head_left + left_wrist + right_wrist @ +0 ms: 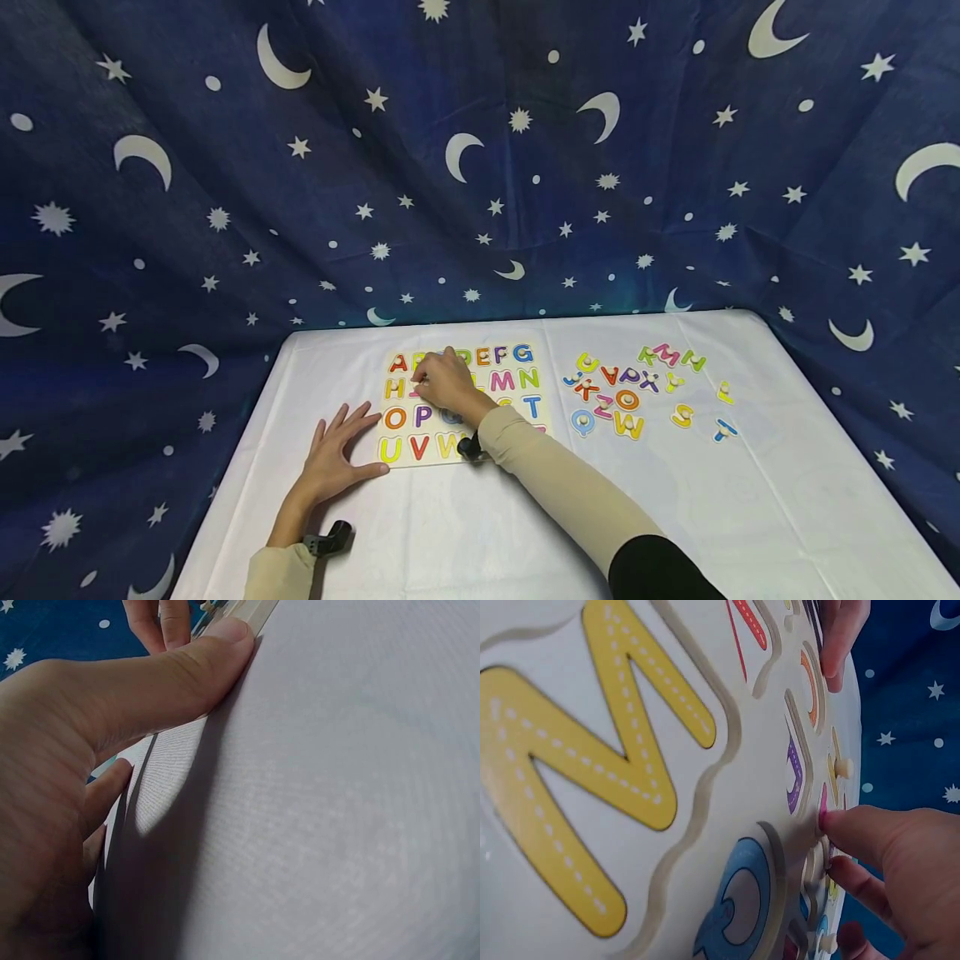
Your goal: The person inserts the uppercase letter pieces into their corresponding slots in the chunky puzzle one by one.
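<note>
1. A dark blue backdrop [480,50] printed with pale moons, stars and dots hangs behind the scene, its lower edge meeting the far side of the work area.
2. A white-covered tabletop [712,517] spreads out in front of it.
3. An alphabet puzzle board [406,432] lies flat left of centre on the tabletop, its colored letters set out in four rows.
4. The left hand [335,457], fingers spread and grasping nothing, rests at the board's left side, its thumb touching the near left corner.
5. The right hand [450,383] reaches over the board with thumb and forefinger nearly closed, pinching a pink letter piece [824,810].
6. Black wrist cameras are worn on both arms, the left one [328,539] in fuller view.
7. Loose letter pieces lie scattered right of the board, among them a yellow W [628,425], an orange O [626,400] and a blue T [725,430].
8. The pink piece sits at the second row, just beside the H [394,389]; fingers hide most of its shape.
</note>
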A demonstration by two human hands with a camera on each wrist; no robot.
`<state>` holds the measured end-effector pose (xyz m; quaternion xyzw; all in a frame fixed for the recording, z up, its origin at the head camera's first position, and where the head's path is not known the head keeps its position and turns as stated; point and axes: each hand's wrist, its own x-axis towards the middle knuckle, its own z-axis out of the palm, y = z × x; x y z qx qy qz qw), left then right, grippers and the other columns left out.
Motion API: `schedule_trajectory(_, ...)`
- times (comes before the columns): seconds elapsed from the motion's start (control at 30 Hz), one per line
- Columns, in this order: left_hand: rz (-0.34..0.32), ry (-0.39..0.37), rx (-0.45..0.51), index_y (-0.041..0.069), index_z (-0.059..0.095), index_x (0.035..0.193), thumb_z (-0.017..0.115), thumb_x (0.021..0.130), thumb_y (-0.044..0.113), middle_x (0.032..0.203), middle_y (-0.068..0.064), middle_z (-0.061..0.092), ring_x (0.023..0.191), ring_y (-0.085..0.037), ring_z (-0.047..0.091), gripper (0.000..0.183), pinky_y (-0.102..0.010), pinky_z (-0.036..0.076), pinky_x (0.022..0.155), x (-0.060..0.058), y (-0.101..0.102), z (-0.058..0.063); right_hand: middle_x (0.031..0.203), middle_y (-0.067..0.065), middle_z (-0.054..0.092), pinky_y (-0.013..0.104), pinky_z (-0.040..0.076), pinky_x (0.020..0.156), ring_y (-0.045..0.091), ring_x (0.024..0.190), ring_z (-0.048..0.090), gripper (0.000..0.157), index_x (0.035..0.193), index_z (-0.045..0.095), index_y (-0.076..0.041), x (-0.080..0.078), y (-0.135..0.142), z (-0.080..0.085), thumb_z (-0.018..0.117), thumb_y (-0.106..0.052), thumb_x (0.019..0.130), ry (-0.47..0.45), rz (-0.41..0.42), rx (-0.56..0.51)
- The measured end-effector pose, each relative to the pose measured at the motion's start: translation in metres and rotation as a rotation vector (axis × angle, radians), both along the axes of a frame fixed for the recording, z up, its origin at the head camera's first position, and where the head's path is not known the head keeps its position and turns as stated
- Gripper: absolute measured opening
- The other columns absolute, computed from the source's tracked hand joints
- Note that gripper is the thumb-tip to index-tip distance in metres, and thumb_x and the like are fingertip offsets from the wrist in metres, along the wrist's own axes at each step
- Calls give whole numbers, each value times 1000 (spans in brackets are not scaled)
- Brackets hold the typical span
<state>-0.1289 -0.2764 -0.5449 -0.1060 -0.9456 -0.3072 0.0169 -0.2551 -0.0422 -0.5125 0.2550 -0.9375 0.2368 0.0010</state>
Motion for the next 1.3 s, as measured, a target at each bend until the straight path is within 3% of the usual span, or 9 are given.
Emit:
schedule_trajectory(0.53,-3,-5,-1,16,61,143,93,67,49,160,-13,43,153,-47,18,89,-68,0,121,0,3,1,110,-7,69,33,47,83,18,95,53,13,105,81,-26,3,3,-3,77,-28,93,15,-10,14)
schedule_trajectory(0.73,1,-3,-10,15,60,144,93,67,50,161,-13,42,153,-46,18,90,-69,0,121,-1,1,1,111,-5,71,31,47,81,16,94,54,28,120,76,-22,2,11,0,78,-32,93,3,34,-44)
schedule_trajectory(1.07,15,-15,-9,14,60,144,93,66,50,161,-14,42,154,-46,17,92,-67,-1,122,0,2,0,113,2,72,34,48,84,19,95,55,30,123,74,-16,5,62,18,75,-28,96,-37,16,-195)
schedule_trajectory(1.3,19,-18,-7,14,60,144,93,66,51,161,-14,41,154,-46,17,93,-68,-1,122,1,3,1,115,5,73,38,48,86,27,99,57,31,122,74,-12,10,106,19,78,-24,94,-11,-23,-263)
